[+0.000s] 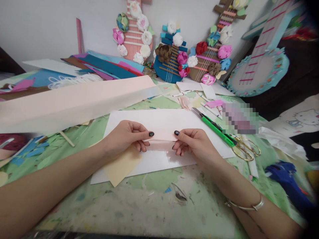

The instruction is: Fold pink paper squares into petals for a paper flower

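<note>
A strip of pale pink paper (160, 135) is stretched between my hands, with a fold along its lower side. My left hand (129, 135) pinches its left end between thumb and fingers. At the other end, my right hand (190, 141) pinches it the same way. Below the strip lies a white board (159, 166), whose surface shows a faint reflection. A cream-yellow paper piece (122, 166) lies on the board under my left wrist, one corner hanging over the board's front edge.
A green utility knife (216, 129) and gold-handled scissors (245, 149) lie right of my right hand. Beyond them is a blue glue gun (286, 176). A long pale pink sheet (74, 96) spans the left. Paper-flowered instrument models (169, 63) stand against the wall.
</note>
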Motion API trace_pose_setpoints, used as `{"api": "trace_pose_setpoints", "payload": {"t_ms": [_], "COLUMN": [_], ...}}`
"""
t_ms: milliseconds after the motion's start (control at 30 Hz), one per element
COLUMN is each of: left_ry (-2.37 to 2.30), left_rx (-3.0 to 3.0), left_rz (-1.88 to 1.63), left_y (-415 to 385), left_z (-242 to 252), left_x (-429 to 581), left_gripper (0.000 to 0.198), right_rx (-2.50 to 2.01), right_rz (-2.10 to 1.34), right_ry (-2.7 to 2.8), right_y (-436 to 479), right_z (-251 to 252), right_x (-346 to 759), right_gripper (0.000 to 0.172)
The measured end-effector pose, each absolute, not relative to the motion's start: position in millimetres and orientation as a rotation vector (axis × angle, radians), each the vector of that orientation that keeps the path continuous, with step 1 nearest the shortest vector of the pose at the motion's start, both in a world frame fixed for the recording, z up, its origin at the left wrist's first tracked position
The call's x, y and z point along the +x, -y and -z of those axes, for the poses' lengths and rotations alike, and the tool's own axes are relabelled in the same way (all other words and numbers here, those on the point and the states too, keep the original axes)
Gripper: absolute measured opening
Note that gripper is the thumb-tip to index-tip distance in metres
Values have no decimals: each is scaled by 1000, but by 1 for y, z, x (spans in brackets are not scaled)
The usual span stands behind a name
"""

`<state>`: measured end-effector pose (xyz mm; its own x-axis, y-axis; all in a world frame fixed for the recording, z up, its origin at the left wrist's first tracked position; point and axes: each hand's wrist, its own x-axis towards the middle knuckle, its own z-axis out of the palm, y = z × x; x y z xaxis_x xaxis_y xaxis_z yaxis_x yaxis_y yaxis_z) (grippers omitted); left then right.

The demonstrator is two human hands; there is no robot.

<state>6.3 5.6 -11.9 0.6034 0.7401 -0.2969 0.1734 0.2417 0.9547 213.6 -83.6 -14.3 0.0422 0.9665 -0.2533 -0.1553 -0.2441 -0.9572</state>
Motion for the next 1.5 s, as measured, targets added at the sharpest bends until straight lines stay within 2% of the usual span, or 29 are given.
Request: {"api": "trace_pose_setpoints", "payload": {"t_ms": [133,233,267,367,400,433,567,733,900,967,1100,1500], "left_ry": [-911,-888,-878,-860,-858,-854,-818,-772,-592,-571,-663,-709], "left_rx": [1280,1206,1179,1108,1091,1080,1106,1443,1719,1714,1811,1854], "left_rz": [-504,-508,-506,-481,-473,-465,-425,-511,-768,-757,-754,-639], "left_y": [-5,-4,-4,-3,-3,-4,-4,1,13,18,22,21], "left_z": [11,10,9,6,6,6,7,8,8,9,10,13], "left_x": [6,7,7,6,6,6,6,5,8,9,10,9], "left_gripper": [24,20,18,12,10,9,9,17,23,23,7,7], "right_rx": [-1269,-1181,-1132,-983,-949,-934,-1035,-1091,-1117,-1108,-1131,-1183], "right_rz": [-1388,-1345,-1326,-1263,-1239,-1209,-1042,-1084,-1099,-1098,-1111,-1053], "right_ry": [919,947,988,1195,1264,1328,1443,1255,1170,1161,1150,1199], "right_y": [84,85,85,86,87,87,90,92,92,93,94,97], "right_z": [13,11,11,11,11,11,11,10,11,11,9,10], "right_x": [212,211,211,211,210,210,206,199,193,191,188,186], "right_gripper": [31,22,25,59,62,58,25,13,11,10,11,21]}}
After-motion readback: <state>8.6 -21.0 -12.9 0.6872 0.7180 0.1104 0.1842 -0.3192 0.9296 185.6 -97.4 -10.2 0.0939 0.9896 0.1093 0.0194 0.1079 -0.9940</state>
